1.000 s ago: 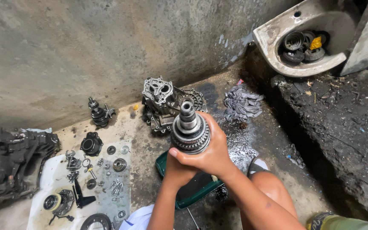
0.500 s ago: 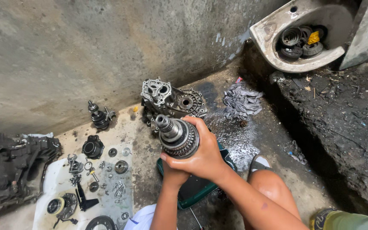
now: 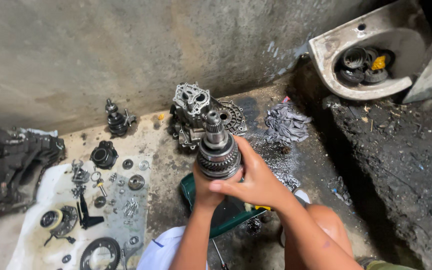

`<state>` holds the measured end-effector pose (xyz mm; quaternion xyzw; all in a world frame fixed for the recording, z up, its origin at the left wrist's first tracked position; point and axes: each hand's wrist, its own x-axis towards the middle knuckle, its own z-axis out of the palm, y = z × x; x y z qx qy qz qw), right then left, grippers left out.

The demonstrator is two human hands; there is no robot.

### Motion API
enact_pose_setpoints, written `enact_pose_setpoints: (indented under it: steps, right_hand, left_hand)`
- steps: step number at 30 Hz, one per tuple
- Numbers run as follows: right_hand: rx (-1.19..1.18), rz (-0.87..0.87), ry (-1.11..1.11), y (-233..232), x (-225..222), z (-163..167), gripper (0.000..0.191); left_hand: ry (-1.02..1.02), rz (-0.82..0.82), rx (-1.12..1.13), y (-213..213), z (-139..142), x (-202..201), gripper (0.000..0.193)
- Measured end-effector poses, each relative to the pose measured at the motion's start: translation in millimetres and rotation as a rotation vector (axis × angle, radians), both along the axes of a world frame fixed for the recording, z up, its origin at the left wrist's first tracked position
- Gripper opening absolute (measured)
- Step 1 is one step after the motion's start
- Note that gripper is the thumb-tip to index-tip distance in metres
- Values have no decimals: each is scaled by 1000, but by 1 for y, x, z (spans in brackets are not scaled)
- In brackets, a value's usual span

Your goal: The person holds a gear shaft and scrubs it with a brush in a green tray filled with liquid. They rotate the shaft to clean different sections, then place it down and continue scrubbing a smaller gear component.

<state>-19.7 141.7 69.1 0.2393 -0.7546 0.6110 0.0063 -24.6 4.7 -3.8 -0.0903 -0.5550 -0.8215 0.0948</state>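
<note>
I find my right hand [image 3: 256, 182] and left hand [image 3: 207, 186] both clasped round the grey steel geared shaft [image 3: 218, 150], held above the concrete floor [image 3: 166, 165] in front of the grey cast aluminium housing [image 3: 196, 112]. Against half a second ago, the shaft stands nearly upright where it had leaned left. The left hand is largely hidden behind the shaft. The green plastic tub [image 3: 216, 212] is mostly covered by my arms. Small parts on the white cloth [image 3: 41, 185] at the floor's left edge are too small to identify.
</note>
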Motion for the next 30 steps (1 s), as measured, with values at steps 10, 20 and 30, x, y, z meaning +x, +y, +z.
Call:
enact_pose_setpoints:
  steps: [10,20,30]
  right_hand:
    - [63,266,-231,-21,-13,-63,54]
    - [100,132,36,-34,-18,-107,34]
    - [-299,377,-525,-35,-22,-74,53]
  left_hand:
    - [-20,20,-55,-32,27,4,33]
    - [-12,-90,-218,-37,41,14,47]
    - [-111,-210,-78,-35,48,12,66]
